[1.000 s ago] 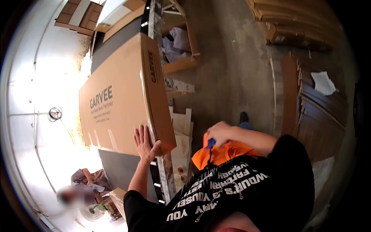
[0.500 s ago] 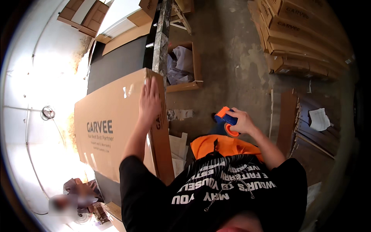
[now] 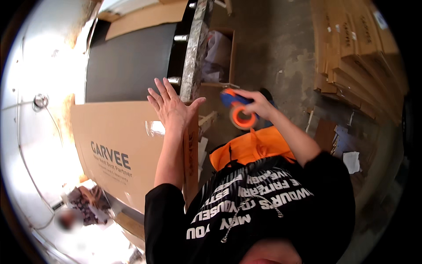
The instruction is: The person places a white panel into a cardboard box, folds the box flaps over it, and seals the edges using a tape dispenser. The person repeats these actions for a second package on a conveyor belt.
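A large flat brown carton [image 3: 110, 132] with dark print lies on the workbench to my left. Over its far right corner my left hand [image 3: 172, 110] is spread, palm partly turned up and fingers apart, holding nothing. Whether it touches the cardboard I cannot tell. A strip of clear tape [image 3: 154, 128] shines on the carton beside my wrist. To the right of the bench my right hand [image 3: 257, 104] grips a blue and orange tape dispenser [image 3: 229, 97], its orange-cored roll hanging below. The dispenser is held in the air, apart from the carton, and somewhat blurred.
The black bench top [image 3: 127, 61] runs along its worn metal edge rail [image 3: 193, 57]. An open box with pale wrapping [image 3: 217, 50] stands on the floor beyond. Stacked flat cartons [image 3: 356, 57] rise at far right. Another person [image 3: 88, 204] is at lower left.
My left hand has lifted from lying along the carton's edge and spread its fingers. My right hand has moved the tape dispenser farther away and slightly left. The view has shifted.
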Available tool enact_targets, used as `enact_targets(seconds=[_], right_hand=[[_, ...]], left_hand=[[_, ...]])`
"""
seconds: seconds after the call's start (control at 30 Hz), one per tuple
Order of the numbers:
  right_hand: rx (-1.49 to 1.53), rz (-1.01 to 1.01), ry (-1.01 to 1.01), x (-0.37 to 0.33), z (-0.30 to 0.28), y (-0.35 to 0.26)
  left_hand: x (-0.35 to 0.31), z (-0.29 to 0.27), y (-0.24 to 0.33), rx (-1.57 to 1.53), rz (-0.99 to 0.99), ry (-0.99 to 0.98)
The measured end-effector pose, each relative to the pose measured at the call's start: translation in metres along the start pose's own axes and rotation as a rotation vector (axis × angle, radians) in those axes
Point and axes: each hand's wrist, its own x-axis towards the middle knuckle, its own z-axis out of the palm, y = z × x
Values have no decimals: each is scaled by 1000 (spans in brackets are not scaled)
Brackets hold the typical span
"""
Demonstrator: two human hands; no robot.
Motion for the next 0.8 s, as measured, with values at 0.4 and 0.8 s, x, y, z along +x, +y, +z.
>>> enact_targets(seconds=[0.4, 0.8], right_hand=[[-283, 108, -1125, 221, 80, -86], [-993, -471, -1311, 62, 143, -14]], left_hand=[[-12, -5, -19, -152, 62, -38], [0, -7, -10, -288, 7, -71]])
